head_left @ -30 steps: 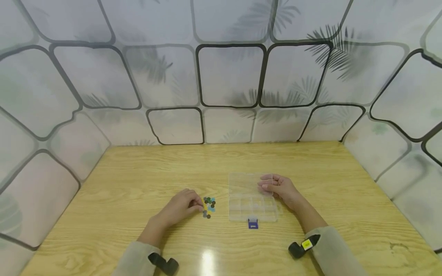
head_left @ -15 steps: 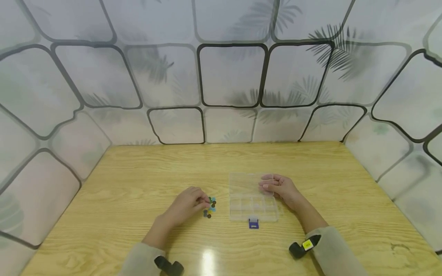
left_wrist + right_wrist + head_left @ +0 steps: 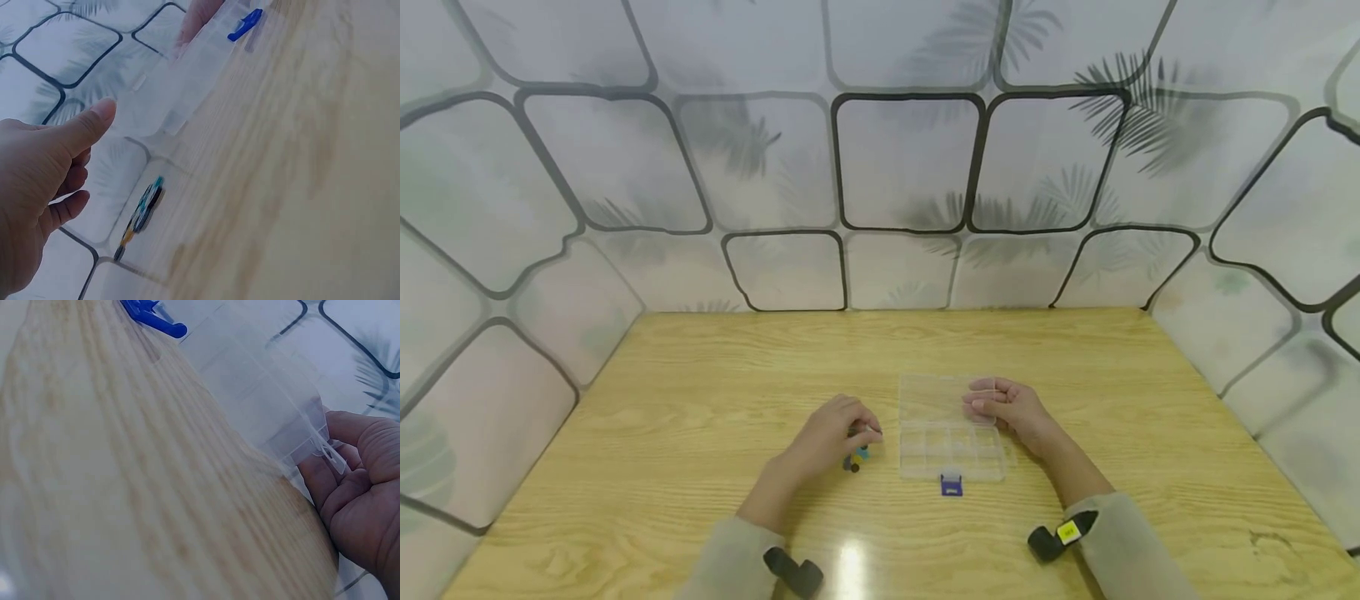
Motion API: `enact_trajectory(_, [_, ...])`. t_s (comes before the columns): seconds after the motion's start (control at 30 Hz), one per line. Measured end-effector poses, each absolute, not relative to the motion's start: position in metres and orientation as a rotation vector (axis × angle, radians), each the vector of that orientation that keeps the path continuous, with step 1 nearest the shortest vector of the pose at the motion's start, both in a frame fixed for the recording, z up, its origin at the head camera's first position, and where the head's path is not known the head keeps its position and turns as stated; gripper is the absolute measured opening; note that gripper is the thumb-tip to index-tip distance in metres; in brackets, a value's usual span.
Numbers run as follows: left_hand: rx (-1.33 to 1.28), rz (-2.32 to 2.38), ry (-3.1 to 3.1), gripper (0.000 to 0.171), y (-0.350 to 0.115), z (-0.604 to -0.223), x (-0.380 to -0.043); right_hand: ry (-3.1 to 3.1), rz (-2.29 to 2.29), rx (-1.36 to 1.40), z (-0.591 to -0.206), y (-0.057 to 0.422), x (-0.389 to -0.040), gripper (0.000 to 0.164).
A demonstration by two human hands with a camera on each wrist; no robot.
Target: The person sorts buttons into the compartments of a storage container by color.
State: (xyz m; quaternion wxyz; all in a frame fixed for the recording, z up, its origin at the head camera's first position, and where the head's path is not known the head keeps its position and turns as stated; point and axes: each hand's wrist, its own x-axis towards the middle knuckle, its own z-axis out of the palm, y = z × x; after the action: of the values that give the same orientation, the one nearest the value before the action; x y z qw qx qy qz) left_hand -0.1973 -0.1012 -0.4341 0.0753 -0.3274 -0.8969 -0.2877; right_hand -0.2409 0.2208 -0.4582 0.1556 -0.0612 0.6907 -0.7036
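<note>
In the head view my left hand (image 3: 837, 437) is over a pile of small coloured discs (image 3: 854, 461), button-like, in blue, yellow and dark tones. Its thumb and forefinger come together around what seems to be one small disc, mostly hidden by the fingers. The left wrist view shows the pile (image 3: 140, 212) on the wood below the bent fingers. My right hand (image 3: 1013, 412) holds the raised lid of a clear plastic compartment box (image 3: 951, 454), thumb in front and fingers behind. A blue latch (image 3: 951, 485) hangs at the box's front edge.
Everything lies on a light wooden table (image 3: 737, 358). Behind and at the sides stands a patterned wall covering (image 3: 902, 167). A black wrist camera sits on each sleeve. Light glares off the table near its front.
My left hand has moved right and slightly away, from the pile's left side across it toward the box. The right hand has stayed at the lid.
</note>
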Motion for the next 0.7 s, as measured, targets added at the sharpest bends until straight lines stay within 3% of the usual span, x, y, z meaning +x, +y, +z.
enact_trajectory(0.7, [-1.166, -0.855, -2.592, 0.014, -0.039, -0.432, -0.204, 1.987, -2.020, -0.173, -0.461, 0.220, -0.242, 0.053])
